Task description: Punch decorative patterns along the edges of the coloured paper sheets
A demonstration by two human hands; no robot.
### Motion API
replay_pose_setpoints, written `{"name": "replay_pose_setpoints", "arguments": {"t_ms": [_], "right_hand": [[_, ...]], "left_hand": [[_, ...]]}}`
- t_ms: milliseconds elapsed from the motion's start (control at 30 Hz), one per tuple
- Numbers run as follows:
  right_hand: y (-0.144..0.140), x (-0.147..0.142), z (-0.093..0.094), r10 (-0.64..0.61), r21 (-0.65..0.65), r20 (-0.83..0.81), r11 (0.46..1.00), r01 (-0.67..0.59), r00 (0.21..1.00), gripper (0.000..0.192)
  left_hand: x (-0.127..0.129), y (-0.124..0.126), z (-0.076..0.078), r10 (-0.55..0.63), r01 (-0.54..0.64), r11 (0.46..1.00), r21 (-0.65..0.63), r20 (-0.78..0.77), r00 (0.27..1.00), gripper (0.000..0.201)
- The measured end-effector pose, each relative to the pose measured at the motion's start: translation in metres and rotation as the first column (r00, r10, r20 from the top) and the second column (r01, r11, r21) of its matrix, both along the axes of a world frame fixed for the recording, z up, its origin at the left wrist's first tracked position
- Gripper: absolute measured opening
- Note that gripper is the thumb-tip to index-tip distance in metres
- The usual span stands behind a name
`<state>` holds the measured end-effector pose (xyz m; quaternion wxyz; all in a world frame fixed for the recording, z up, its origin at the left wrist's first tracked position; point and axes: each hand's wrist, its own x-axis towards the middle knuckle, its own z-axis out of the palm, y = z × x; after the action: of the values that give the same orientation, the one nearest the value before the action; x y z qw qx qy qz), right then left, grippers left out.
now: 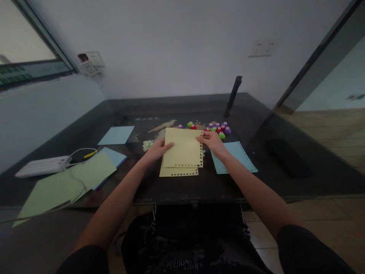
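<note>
Dark lap (182, 243) — hands on yellow sheet (184, 148)

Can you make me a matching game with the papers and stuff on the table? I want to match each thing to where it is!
Things:
1. yellow paper
2. punched blue paper
3. green paper
4. little round punches

Places:
A. far left, under a white cable
B. between the left hand and right hand
C. just behind the right hand
D. under the right wrist

Pairs: 1-B, 2-D, 3-A, 4-C
</note>
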<state>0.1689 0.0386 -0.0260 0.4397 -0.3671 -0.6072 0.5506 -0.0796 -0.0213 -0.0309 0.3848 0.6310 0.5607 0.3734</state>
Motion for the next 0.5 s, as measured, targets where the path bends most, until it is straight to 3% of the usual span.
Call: {"name": "replay_pose_setpoints", "arguments": {"t_ms": [200, 500], "right_hand": [[0.006, 0.008, 0.003, -0.082, 0.038, -0.001, 0.996, 0.082, 0.997, 0.025], [0.005, 0.009, 0.007, -0.102, 0.114, 0.028, 0.989, 0.098, 0.994, 0.022]], "left_hand": [[0.011, -0.013, 0.003, -0.124, 0.134, 0.972, -0.192, 0.063, 0.99, 0.035], [0.018, -0.017, 0.005, -0.263, 0.252, 0.953, -0.169, -0.044, 0.964, 0.034]]}}
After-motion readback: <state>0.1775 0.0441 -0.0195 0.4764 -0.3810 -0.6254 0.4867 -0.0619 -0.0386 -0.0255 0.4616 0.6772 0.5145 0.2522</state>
